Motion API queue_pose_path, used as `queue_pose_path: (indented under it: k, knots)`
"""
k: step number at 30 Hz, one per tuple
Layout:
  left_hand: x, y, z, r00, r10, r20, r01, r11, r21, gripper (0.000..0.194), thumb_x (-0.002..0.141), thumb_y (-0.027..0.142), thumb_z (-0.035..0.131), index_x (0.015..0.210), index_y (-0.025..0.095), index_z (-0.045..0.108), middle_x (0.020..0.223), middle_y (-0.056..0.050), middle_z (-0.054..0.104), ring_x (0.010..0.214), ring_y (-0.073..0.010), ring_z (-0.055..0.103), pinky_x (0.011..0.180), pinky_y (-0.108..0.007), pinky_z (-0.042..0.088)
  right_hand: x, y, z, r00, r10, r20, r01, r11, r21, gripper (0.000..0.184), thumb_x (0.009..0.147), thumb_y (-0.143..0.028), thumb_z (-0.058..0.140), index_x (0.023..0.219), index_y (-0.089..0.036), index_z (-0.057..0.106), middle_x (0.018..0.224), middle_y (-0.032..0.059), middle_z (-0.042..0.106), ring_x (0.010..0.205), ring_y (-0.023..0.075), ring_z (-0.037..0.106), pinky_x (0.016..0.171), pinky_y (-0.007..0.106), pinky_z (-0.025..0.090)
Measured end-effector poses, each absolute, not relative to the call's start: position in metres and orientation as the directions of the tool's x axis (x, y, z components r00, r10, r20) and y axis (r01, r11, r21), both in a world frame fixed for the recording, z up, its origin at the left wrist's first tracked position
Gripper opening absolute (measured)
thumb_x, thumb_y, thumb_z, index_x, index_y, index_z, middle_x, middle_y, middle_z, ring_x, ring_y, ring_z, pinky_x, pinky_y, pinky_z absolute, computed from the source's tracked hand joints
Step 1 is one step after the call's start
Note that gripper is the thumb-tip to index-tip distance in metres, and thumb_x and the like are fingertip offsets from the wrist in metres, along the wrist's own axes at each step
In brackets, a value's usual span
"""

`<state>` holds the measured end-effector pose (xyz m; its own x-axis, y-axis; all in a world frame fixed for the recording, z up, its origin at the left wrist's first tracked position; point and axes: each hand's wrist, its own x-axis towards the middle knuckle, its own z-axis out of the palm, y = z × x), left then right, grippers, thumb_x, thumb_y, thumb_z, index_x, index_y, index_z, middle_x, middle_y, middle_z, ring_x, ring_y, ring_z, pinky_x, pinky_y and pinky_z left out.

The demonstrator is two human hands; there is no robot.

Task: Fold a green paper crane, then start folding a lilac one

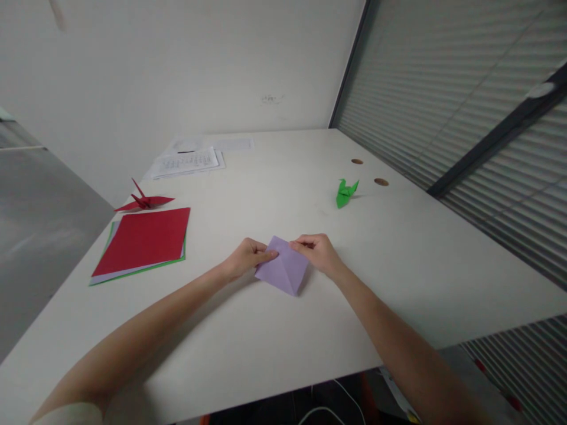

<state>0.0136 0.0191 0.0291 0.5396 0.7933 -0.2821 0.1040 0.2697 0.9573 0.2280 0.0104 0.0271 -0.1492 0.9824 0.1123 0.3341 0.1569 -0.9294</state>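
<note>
A folded piece of light purple origami paper (283, 271) is held a little above the table, between both hands. Creases run across its face, and one corner points down toward me. My left hand (248, 258) pinches its left side, the thumb lying on top and the fingers behind. At the upper right edge, my right hand (319, 251) grips the paper between thumb and fingers. The fingers behind the sheet are partly hidden.
On the white table (248, 348), a stack of red, purple and green paper sheets (144, 242) lies left, with a red paper crane (144, 202) behind it. A green paper crane (346, 193) stands right. Written papers (188, 163) lie at the back. Blinds (443, 88) flank the right side.
</note>
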Motion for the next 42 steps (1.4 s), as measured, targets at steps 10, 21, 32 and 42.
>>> queue_pose_path:
  k: [10,21,32,42]
  knots:
    - [0.016,0.012,0.026,0.645,0.704,-0.297,0.222,0.200,0.954,0.042,0.070,0.051,0.075,0.063,0.010,0.069,0.056,-0.001,0.063,0.047,-0.0076,0.050,0.046,-0.018,0.035,0.225,0.004,0.033,-0.302,0.952,-0.056,0.248,0.022,-0.968,0.033,0.067,-0.047,0.073,0.068,-0.015,0.071,0.062,0.0020,0.064,0.056,0.0118,0.051,0.052,0.025,0.037]
    - [0.010,0.026,0.024,0.655,0.704,-0.275,0.143,0.242,0.960,0.047,0.067,0.054,0.078,0.084,0.010,0.077,0.078,-0.011,0.075,0.066,-0.0171,0.069,0.068,-0.028,0.056,0.240,0.016,0.030,-0.035,0.999,0.038,0.260,0.046,-0.965,0.035,0.065,-0.050,0.073,0.067,-0.015,0.070,0.062,0.0024,0.065,0.058,0.0136,0.053,0.055,0.027,0.040]
    - [0.009,0.029,0.020,0.485,0.841,-0.240,0.003,0.272,0.962,0.052,0.063,0.056,0.081,0.085,0.009,0.077,0.079,-0.012,0.076,0.067,-0.0176,0.071,0.074,-0.033,0.060,0.243,0.019,0.026,-0.056,0.998,0.025,0.248,0.039,-0.968,0.044,0.068,-0.056,0.069,0.080,-0.014,0.074,0.072,0.0063,0.070,0.064,0.0173,0.060,0.058,0.028,0.045]
    - [0.005,0.028,0.031,0.585,0.777,-0.232,0.014,0.276,0.961,0.047,0.069,0.043,0.081,0.100,0.008,0.074,0.089,-0.012,0.075,0.071,-0.0164,0.069,0.067,-0.026,0.054,0.240,0.015,0.026,-0.204,0.978,0.031,0.262,0.085,-0.961,0.033,0.070,-0.047,0.071,0.075,-0.015,0.074,0.071,0.0055,0.072,0.064,0.0166,0.061,0.062,0.030,0.046]
